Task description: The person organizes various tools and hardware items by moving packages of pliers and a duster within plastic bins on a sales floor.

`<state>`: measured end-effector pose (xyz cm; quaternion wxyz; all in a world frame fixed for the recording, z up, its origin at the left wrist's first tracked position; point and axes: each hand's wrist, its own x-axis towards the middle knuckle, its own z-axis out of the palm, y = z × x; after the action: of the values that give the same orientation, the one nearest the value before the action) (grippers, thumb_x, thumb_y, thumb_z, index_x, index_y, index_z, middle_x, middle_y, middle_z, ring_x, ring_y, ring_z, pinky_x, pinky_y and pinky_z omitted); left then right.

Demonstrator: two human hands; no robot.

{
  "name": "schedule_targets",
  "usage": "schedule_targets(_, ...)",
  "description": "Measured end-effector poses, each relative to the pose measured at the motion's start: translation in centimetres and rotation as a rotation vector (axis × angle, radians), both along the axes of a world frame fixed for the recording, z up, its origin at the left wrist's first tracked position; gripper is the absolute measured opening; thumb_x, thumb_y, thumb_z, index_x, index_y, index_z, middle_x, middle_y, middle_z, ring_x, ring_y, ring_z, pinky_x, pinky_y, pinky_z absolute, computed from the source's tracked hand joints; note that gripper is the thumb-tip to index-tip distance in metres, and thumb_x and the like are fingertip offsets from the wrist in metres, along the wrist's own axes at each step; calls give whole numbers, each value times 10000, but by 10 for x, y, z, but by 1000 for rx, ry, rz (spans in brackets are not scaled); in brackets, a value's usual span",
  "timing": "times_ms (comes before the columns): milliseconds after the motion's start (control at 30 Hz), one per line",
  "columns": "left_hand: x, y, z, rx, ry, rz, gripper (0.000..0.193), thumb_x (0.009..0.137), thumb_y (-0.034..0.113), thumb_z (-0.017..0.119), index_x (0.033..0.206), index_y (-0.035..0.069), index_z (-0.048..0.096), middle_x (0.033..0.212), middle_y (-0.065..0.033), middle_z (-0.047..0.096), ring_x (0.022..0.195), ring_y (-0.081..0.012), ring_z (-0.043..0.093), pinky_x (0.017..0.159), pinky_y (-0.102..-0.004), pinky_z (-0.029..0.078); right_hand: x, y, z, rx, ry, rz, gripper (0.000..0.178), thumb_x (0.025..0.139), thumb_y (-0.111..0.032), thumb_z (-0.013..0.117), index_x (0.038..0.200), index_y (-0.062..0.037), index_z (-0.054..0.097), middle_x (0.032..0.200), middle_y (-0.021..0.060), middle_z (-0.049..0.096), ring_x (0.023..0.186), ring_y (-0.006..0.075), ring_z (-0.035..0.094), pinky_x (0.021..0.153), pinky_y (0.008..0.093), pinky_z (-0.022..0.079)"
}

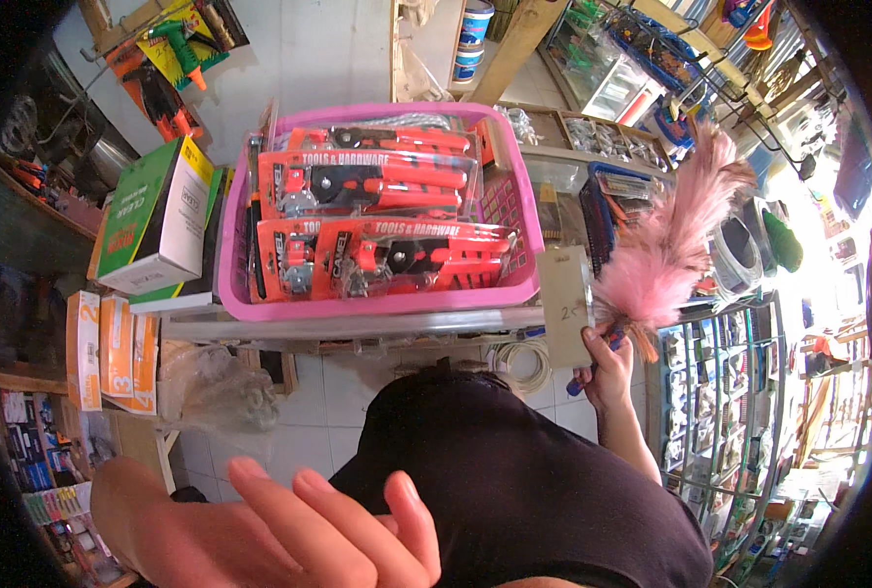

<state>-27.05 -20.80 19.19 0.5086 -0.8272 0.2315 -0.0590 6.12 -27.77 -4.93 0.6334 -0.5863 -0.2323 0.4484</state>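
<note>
My right hand [609, 367] is closed round the handle of a pink feather duster [656, 260], whose feathers point up and away to the right. Beside that hand hangs a pale cardboard tag [565, 304]. My left hand [299, 524] is raised close to the camera at the lower left, its fingers apart and loosely curled, with nothing seen in it. Ahead of me a pink plastic basket [382, 311] holds several packaged tools with red handles [421, 186], on red cards in clear wrapping. Neither hand touches the basket.
Green and white boxes [152, 211] stand left of the basket, with orange and white boxes [113, 353] below them. A clear plastic bag [222, 387] lies nearby. A coil of white cable [519, 365] rests low behind my body. Wire racks [720, 392] with packets line the right.
</note>
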Motion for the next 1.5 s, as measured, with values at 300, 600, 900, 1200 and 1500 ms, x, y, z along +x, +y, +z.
schedule_targets(300, 3, -4, -21, -114, -229, 109, 347, 902, 282, 316, 781, 110, 592, 496, -46, 511, 572, -179, 624, 993, -244, 225, -4, -3, -6, -10, 0, -16, 117, 822, -84, 593, 819, -45, 482, 595, 50, 528, 355, 108, 417, 343, 226, 335)
schedule_targets(600, -2, -8, -35, -183, -330, 210, 327, 893, 301, 343, 812, 89, 579, 526, -50, 503, 566, -181, 589, 843, -246, 319, -6, 0, -8, -23, -62, 22, 128, 825, -92, 602, 793, -34, 492, 583, 49, 527, 358, 104, 423, 346, 223, 338)
schedule_targets(900, 1, -2, -47, -240, -415, 241, 321, 884, 321, 371, 843, 69, 565, 555, -55, 495, 561, -182, 555, 693, -248, 413, 1, 2, -13, -24, -35, 14, 157, 770, -57, 639, 849, -34, 506, 756, 60, 570, 486, 110, 514, 344, 227, 382)
schedule_targets(1200, 15, 39, -46, -400, -238, 118, 398, 926, 364, 391, 910, 34, 613, 614, -62, 485, 532, -199, 541, 544, -315, 392, 2, 2, -12, -17, -3, -5, 186, 774, -56, 643, 891, -27, 501, 775, 59, 564, 496, 114, 517, 332, 217, 382)
schedule_targets(1500, 142, 65, -225, -2359, -1197, -278, 423, 873, 386, 406, 1008, 24, 577, 842, -93, 556, 851, -209, 520, 698, -320, 374, -23, 2, -7, 124, 56, -28, 217, 784, -87, 633, 919, 8, 492, 758, 100, 573, 434, 122, 494, 334, 223, 370)
